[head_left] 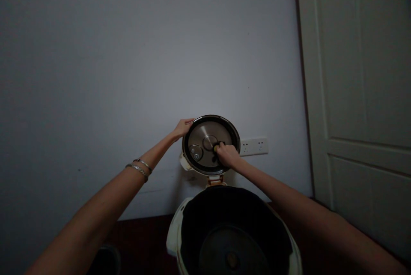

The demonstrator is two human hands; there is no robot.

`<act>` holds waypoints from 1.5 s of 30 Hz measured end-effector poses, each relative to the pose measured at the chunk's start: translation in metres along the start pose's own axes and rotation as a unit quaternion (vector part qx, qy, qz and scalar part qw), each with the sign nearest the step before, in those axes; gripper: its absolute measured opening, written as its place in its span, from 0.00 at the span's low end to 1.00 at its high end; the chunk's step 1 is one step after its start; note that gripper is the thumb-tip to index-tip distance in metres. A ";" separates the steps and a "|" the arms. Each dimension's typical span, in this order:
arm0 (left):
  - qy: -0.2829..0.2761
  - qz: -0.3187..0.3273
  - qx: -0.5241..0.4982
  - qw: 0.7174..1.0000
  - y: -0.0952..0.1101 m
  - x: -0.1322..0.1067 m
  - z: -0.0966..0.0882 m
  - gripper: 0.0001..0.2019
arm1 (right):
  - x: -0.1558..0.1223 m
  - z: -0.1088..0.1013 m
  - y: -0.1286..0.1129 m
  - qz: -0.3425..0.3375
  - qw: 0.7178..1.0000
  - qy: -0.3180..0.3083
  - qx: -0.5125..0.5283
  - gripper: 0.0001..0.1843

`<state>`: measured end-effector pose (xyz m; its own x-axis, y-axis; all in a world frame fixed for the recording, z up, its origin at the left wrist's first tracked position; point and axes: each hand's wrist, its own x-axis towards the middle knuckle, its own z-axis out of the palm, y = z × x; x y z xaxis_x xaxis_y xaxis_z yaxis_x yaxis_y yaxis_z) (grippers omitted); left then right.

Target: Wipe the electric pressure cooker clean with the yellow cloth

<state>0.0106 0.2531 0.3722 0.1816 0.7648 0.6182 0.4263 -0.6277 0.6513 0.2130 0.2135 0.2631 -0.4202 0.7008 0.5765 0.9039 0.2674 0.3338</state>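
Observation:
A white rice cooker [175,234] stands open in front of me, its dark inner cavity [234,232] facing up. Its hinged lid [205,136] is raised against the wall and shows a round metal inner plate. My left hand [182,128] grips the lid's upper left rim, fingers curled over the edge. My right hand [226,155] is closed on a small yellowish and dark thing, perhaps a sponge [217,145], and presses it against the metal plate near its centre. Thin bracelets [139,168] circle my left wrist.
A plain pale wall fills the background. A white double power socket [254,146] sits on the wall just right of the lid. A white panelled door [362,95] stands at the right. The floor below is dark reddish-brown [144,240].

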 end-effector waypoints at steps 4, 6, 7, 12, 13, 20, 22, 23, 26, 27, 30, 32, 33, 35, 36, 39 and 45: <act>0.015 0.001 0.003 1.000 -0.003 0.002 0.000 0.18 | 0.001 0.002 -0.023 -0.050 0.999 -0.002 0.012 0.14; 0.018 -0.002 0.003 1.000 -0.005 0.003 0.000 0.19 | 0.009 -0.003 -0.031 -0.059 0.998 0.003 0.016 0.15; 0.019 -0.003 0.002 1.000 -0.006 0.004 0.000 0.19 | 0.013 -0.006 -0.032 -0.060 0.998 0.007 0.018 0.15; 0.021 -0.011 0.000 1.000 -0.006 0.005 0.000 0.20 | 0.035 -0.023 -0.020 -0.024 0.999 0.028 0.014 0.18; 0.020 -0.010 -0.001 1.000 -0.005 0.004 0.000 0.20 | 0.037 -0.025 -0.013 -0.008 0.999 0.031 0.012 0.19; 0.022 0.009 -0.017 1.000 -0.003 0.002 0.002 0.18 | 0.014 -0.014 0.023 0.063 0.998 0.006 -0.003 0.19; 0.036 0.006 -0.020 0.999 -0.005 0.003 0.002 0.17 | 0.003 -0.006 0.016 0.043 0.999 -0.009 -0.004 0.17; 0.041 0.004 -0.021 0.999 -0.005 0.004 0.003 0.18 | -0.001 -0.003 0.011 0.028 0.999 -0.016 -0.003 0.17; 0.045 0.002 -0.021 0.999 -0.008 0.007 0.003 0.18 | -0.005 0.003 -0.009 -0.023 0.999 -0.025 0.002 0.16; 0.047 0.002 -0.021 0.999 -0.009 0.007 0.003 0.18 | -0.004 0.003 -0.014 -0.038 0.999 -0.023 0.005 0.17; 0.049 0.005 -0.021 0.999 -0.011 0.008 0.003 0.18 | 0.005 0.000 -0.025 -0.066 0.998 -0.001 0.014 0.17; 0.047 0.008 -0.021 0.999 -0.012 0.008 0.003 0.18 | 0.014 -0.005 -0.025 -0.057 0.998 0.020 0.020 0.17; 0.047 0.009 -0.022 0.999 -0.012 0.008 0.003 0.18 | 0.018 -0.008 -0.024 -0.043 0.998 0.029 0.022 0.18; 0.046 0.011 -0.022 0.999 -0.011 0.007 0.003 0.18 | 0.026 -0.015 -0.020 -0.011 0.999 0.039 0.024 0.18; 0.045 0.012 -0.022 0.999 -0.010 0.007 0.003 0.18 | 0.029 -0.018 -0.017 0.003 0.999 0.042 0.025 0.18; 0.038 0.012 -0.023 0.999 -0.009 0.006 0.003 0.17 | 0.030 -0.019 -0.008 0.039 0.998 0.048 0.023 0.18; 0.038 0.007 -0.022 0.999 -0.008 0.006 0.005 0.16 | 0.010 0.000 -0.007 0.038 0.999 0.021 0.008 0.19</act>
<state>0.0131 0.2640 0.3685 0.1178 0.7437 0.6581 0.3844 -0.6451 0.6603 0.2020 0.2187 0.2667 -0.3527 0.6907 0.6312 0.9345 0.2253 0.2757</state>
